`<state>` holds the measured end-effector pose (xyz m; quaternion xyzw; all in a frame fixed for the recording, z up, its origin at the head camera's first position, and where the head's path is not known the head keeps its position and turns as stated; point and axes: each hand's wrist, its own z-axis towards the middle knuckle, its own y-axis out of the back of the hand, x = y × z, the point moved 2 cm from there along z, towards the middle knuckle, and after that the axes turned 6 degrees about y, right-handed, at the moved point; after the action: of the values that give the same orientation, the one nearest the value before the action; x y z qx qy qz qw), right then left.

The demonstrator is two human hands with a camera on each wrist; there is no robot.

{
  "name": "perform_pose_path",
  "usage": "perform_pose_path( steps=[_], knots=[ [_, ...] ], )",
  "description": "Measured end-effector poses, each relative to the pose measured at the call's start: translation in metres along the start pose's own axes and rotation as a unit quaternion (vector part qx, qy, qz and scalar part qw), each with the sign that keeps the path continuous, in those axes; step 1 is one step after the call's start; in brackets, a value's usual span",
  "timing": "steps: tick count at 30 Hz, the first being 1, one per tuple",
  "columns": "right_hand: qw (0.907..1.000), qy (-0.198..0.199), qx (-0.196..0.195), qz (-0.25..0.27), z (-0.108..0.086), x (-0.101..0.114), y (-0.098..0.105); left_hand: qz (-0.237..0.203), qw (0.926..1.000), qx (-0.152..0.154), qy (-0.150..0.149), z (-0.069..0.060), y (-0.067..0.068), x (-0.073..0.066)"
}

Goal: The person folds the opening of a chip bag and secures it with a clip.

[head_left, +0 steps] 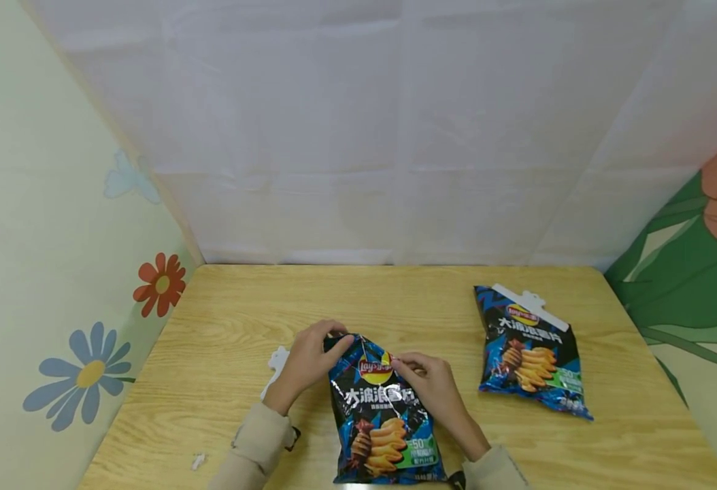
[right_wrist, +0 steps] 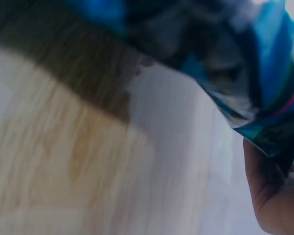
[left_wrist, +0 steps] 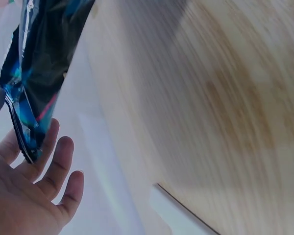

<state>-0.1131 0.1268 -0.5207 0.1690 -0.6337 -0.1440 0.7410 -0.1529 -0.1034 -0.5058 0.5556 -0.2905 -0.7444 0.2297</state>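
Note:
A dark blue and black bag of potato chips (head_left: 389, 415) is held by its top edge, its printed front facing me. At its upper left corner my left hand (head_left: 309, 357) pinches the edge between thumb and fingers; the other fingers (left_wrist: 62, 159) are spread behind it in the left wrist view. The upper right corner is pinched by my right hand (head_left: 435, 388). In the right wrist view the bag's crinkled side (right_wrist: 225, 63) tapers down to that thumb (right_wrist: 257, 171). A white bag clip (head_left: 277, 367) lies beside my left hand, partly hidden behind it.
To the right, a second chip bag (head_left: 532, 371) lies on the wooden table (head_left: 242, 292), a white clip (head_left: 530, 305) across its top. A small white scrap (head_left: 198, 461) is at the front left. A white sheet (head_left: 364, 136) hangs behind the table.

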Motion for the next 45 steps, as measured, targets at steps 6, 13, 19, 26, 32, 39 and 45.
perform_pose_path(
  steps=[6,13,19,26,32,39,45],
  knots=[
    [0.9999,-0.013,0.004,0.002,-0.001,0.001,0.0,-0.016,0.9997,0.003,0.016,-0.003,0.004,0.01],
    [0.9998,-0.016,0.002,0.007,0.0,0.001,0.0,-0.012,0.9998,0.002,0.015,-0.007,0.008,0.015],
    [0.9999,-0.015,0.003,0.007,0.0,0.0,-0.001,-0.008,0.9994,0.001,0.034,-0.009,0.013,0.021],
    [0.9998,-0.018,0.003,0.004,-0.001,0.0,-0.001,-0.008,0.9986,-0.008,0.052,-0.013,0.016,0.033],
    [0.9999,-0.013,0.001,0.001,-0.001,0.0,-0.001,0.004,0.9974,-0.02,0.069,-0.018,0.02,0.043],
    [1.0,-0.005,-0.001,-0.006,-0.001,-0.001,-0.001,0.013,0.9967,-0.031,0.074,-0.021,0.024,0.049],
    [0.9999,-0.004,-0.001,-0.011,-0.001,-0.003,-0.002,0.018,0.9947,-0.03,0.096,-0.023,0.024,0.055]
  ],
)
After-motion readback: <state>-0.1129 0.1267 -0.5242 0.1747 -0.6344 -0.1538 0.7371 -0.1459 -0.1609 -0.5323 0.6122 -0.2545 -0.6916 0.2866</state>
